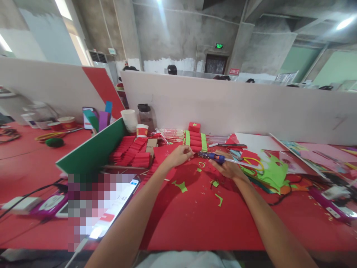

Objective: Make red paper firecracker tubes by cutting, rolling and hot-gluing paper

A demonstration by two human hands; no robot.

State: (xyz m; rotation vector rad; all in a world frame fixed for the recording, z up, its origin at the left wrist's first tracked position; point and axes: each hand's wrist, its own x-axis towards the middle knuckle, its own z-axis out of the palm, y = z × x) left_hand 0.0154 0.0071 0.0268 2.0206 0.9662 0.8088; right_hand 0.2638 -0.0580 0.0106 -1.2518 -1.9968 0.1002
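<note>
Right hand [228, 168] grips one glue gun [214, 156], one stick [244, 163] protruding; left hand [181, 155], hold unclear.

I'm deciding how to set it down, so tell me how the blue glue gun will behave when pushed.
The glue gun looks like rigid plastic, so it should stay stiff. Its uneven body probably won't roll freely. The pale stick jutting behind could catch the green paper.
</note>
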